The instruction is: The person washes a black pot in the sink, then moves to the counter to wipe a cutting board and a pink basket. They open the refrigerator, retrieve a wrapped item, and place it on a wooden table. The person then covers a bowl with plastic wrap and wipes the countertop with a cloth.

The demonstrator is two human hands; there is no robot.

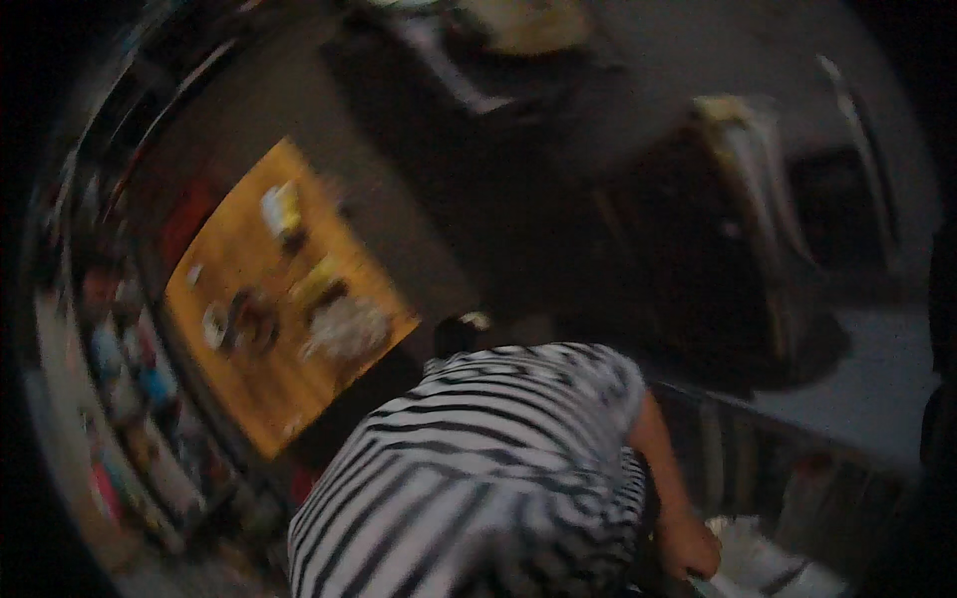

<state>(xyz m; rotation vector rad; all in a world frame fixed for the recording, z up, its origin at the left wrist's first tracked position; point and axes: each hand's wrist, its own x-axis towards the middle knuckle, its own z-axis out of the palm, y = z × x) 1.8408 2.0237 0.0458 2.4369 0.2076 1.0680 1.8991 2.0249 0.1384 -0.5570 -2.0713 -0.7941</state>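
Observation:
Neither of my hands is in view. Before me, a person in a black-and-white striped short-sleeved shirt (pixel 486 456) fills the lower middle of the blurred picture. That person's bare arm reaches down at the lower right, and their hand (pixel 688 546) is at a crumpled white bag or sheet (pixel 762 560); the grip is unclear. Left of the person stands an orange-brown table (pixel 247 396). On it lie a pale, lumpy heap (pixel 348 329), a yellow item (pixel 318 280), a brown roundish thing (pixel 254 321) and a white-and-yellow packet (pixel 282 209), all blurred.
Shelves or racks with colourful goods (pixel 153 381) curve along the left edge. A dark piece of furniture (pixel 695 247) stands at the right, near a pale grey surface (pixel 845 396). At the top is another yellowish surface (pixel 531 26). Dark floor (pixel 426 194) lies between them.

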